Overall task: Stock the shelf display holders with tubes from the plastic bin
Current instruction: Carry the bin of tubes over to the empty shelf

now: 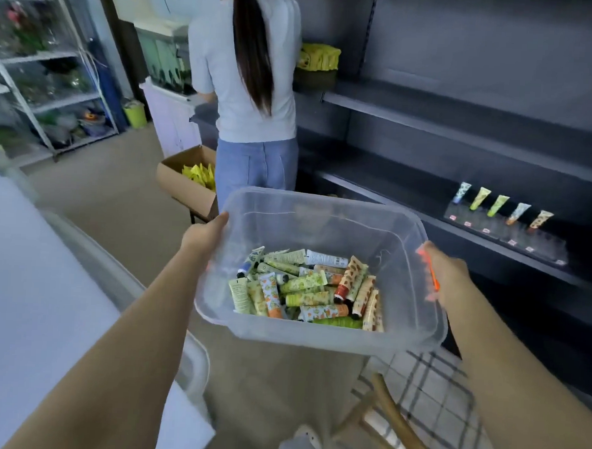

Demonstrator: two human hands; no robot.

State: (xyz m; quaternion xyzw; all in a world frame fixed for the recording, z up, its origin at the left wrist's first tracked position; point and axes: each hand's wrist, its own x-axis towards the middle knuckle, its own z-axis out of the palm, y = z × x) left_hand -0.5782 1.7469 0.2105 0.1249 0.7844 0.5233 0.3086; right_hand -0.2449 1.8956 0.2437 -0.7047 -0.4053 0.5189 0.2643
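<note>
Both hands are clamping the plastic bin. The left hand is gripping its left rim with the thumb over the edge. The right hand is curling round the right rim at an orange latch. Between the two grips, the loose tubes are lying heaped on the bin's bottom, too many to count.

Beyond the right hand, a dark shelf is running along the wall, and the clear display holders are sitting on it, well apart from the bin. Five standing tubes are leaning in a row there.

Straight past the bin's far rim, another person is standing close, facing the shelving. One cardboard box is sitting beyond the left hand. Bare floor is lying open further left. Under the right forearm, a wooden chair with a checked cushion is crowding the space.
</note>
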